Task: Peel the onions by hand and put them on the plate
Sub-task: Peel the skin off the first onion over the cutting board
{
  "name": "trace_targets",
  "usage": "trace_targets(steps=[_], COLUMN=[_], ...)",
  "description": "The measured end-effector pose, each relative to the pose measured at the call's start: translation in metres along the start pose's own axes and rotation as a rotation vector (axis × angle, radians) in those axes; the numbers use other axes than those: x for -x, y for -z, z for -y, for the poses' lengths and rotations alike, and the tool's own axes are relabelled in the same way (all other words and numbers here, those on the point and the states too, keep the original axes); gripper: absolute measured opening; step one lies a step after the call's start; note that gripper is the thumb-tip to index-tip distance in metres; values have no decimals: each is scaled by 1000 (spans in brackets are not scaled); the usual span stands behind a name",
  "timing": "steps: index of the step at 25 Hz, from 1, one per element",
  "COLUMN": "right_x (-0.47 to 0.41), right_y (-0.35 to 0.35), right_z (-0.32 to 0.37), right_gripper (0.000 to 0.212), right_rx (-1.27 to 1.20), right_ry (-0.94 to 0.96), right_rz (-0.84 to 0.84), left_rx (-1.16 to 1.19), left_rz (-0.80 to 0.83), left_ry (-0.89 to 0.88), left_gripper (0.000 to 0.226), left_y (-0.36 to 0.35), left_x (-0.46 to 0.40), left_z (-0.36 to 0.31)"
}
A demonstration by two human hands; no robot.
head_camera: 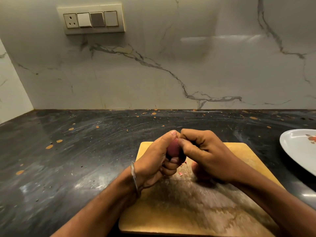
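A small pink-purple onion (173,150) is held above the wooden cutting board (201,207). My left hand (158,159) grips it from the left, fingers curled under it and thumb over its top. My right hand (203,151) pinches at the onion's upper right side with curled fingers. Most of the onion is hidden between the two hands. A white plate (295,151) lies at the right edge of the counter, partly cut off by the frame, with a few reddish scraps on it.
Small pink peel bits (181,173) lie on the board under the hands. The dark stone counter (77,159) carries orange specks and smears. A marble wall with a switch panel (92,19) stands behind.
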State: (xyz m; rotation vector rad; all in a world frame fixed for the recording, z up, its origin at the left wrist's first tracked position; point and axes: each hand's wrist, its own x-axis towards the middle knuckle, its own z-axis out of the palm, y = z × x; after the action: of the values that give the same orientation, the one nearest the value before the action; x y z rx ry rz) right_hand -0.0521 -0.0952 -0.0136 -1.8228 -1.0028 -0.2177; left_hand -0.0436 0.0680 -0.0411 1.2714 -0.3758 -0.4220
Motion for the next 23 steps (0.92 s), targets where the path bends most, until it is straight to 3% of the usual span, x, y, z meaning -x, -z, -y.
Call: trace_targets(steps=[4,9,13,17,20,23], right_x=[1,2,2,3,3,2], right_y=[-4,3,7,7,12,14], right_z=[3,-1,-14,-14,-17,-16], right_gripper=[43,32,23,15,20,15], right_rx=[79,-89,368,530,606,589], right_ry=[14,-42,-13,115,37,-2], right_rz=[-11,20,25,71,114,-6], left_rx=[41,76,123,194,214,184], left_rz=[33,19,-169,-279,-295,-249], left_ry=[79,83,-52,-185,-161,-144], left_gripper=[41,38,33,40,43,44], left_y=[3,8,12,16,16,16], left_x=[2,-1,-11,-18,-17,-16], left_z=[-2,-3,-4,-3,-3,-3])
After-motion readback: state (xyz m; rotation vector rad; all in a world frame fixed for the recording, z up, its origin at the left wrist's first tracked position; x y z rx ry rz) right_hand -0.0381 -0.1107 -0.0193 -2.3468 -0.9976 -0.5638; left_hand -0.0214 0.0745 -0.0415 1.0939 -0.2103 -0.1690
